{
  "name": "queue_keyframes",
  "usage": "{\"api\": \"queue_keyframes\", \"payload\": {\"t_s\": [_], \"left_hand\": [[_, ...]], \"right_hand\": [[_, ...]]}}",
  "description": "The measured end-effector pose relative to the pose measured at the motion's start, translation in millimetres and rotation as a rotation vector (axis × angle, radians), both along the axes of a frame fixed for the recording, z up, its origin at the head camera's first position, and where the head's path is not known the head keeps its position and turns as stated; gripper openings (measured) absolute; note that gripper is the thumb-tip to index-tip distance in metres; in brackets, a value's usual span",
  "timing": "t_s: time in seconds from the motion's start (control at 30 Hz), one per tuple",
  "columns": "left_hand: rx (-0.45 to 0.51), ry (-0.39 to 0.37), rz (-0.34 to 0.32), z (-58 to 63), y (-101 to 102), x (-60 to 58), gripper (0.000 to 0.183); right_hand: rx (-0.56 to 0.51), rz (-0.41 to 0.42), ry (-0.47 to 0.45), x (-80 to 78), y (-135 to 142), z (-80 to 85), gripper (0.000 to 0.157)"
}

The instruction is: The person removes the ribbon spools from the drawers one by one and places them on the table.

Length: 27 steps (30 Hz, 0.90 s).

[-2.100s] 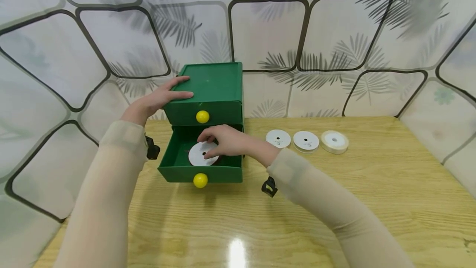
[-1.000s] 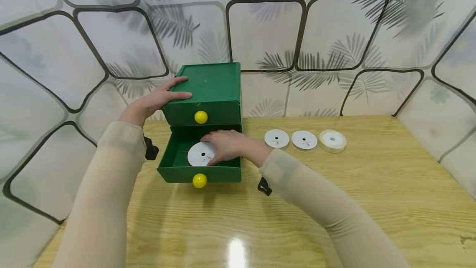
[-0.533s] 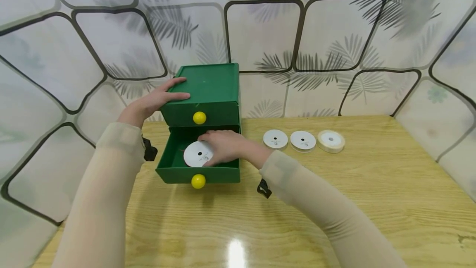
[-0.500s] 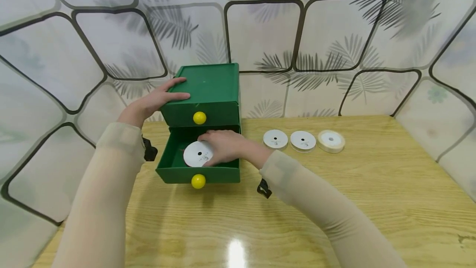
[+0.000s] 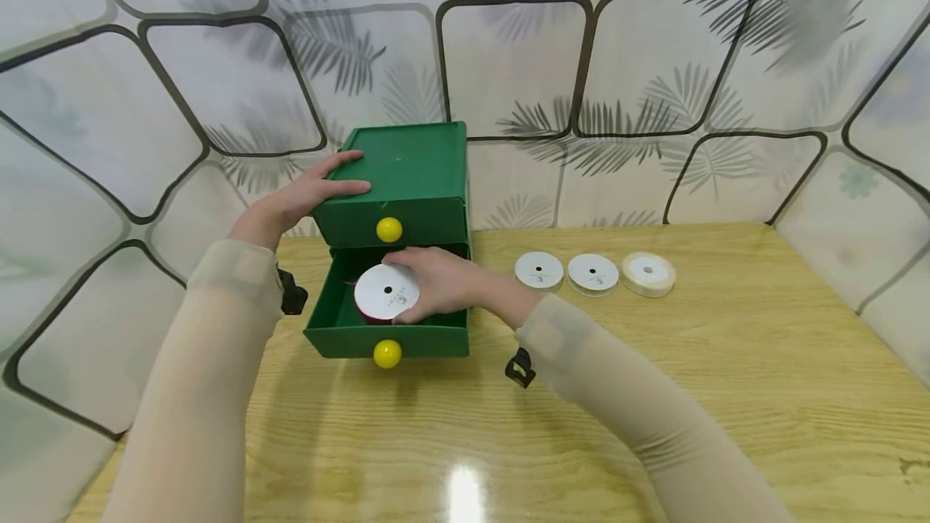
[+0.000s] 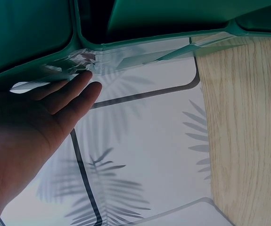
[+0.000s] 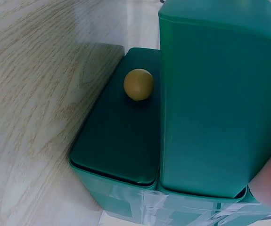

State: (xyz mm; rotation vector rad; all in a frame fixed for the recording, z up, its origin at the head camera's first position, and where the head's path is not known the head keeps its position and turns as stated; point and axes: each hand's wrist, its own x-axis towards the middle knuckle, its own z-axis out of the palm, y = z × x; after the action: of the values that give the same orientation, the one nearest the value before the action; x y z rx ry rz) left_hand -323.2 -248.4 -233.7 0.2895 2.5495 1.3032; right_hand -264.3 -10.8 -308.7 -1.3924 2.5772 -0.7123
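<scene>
My left hand (image 5: 305,190) rests on the left edge of a green drawer cabinet (image 5: 414,160), two digits lying straight on its top. In the left wrist view the other fingers (image 6: 76,101) lie extended along its side. Below the top drawer, another drawer (image 5: 429,342) with a yellow knob (image 5: 387,353) is pulled out. Inside it my right hand (image 5: 445,281) holds a white ribbon spool (image 5: 374,289) by its right side, thumb in front. Dark red ribbon shows under the spool's face, which tilts toward me. The right wrist view shows the drawer's outside and only a little of the hand.
Two white spools (image 5: 538,270) (image 5: 592,274) and a cream ribbon roll (image 5: 649,275) lie in a row on the wooden table (image 5: 581,394), right of the cabinet. A lower drawer (image 7: 121,136) is closed. Patterned cloth (image 5: 519,63) stands behind.
My right hand first reached over the spool with fingers spread, then took hold of its right side. The spool has risen slightly within the drawer. My left hand has stayed put.
</scene>
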Motion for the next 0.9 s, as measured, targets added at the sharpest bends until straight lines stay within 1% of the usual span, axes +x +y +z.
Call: {"api": "queue_keyframes", "payload": {"t_s": [0.2, 0.37, 0.57, 0.67, 0.8, 0.9], "left_hand": [[0.021, -0.003, 0.004, 0.5, 1.1, 0.8, 0.081], [0.016, -0.002, 0.009, -0.2, 1.0, 0.0, 0.081], [0.014, -0.014, 0.017, -0.5, 1.8, -1.7, 0.083], [0.018, -0.021, 0.021, 0.0, 2.2, -1.3, 0.083], [0.024, -0.029, 0.026, 0.5, 2.8, -1.0, 0.083], [0.026, -0.027, 0.026, 0.7, 2.5, -0.9, 0.083]], "right_hand": [[-0.096, 0.017, 0.020, 0.1, 5.3, -0.3, 0.074], [-0.169, 0.024, 0.016, 1.3, 11.2, 1.1, 0.074], [-0.259, 0.003, 0.006, 3.4, 23.7, 2.1, 0.075], [-0.312, 0.002, -0.006, 4.0, 32.2, 3.5, 0.073], [-0.383, 0.019, -0.074, 5.9, 46.1, 8.2, 0.073], [-0.399, 0.002, -0.103, 8.7, 58.7, 12.2, 0.074]]}}
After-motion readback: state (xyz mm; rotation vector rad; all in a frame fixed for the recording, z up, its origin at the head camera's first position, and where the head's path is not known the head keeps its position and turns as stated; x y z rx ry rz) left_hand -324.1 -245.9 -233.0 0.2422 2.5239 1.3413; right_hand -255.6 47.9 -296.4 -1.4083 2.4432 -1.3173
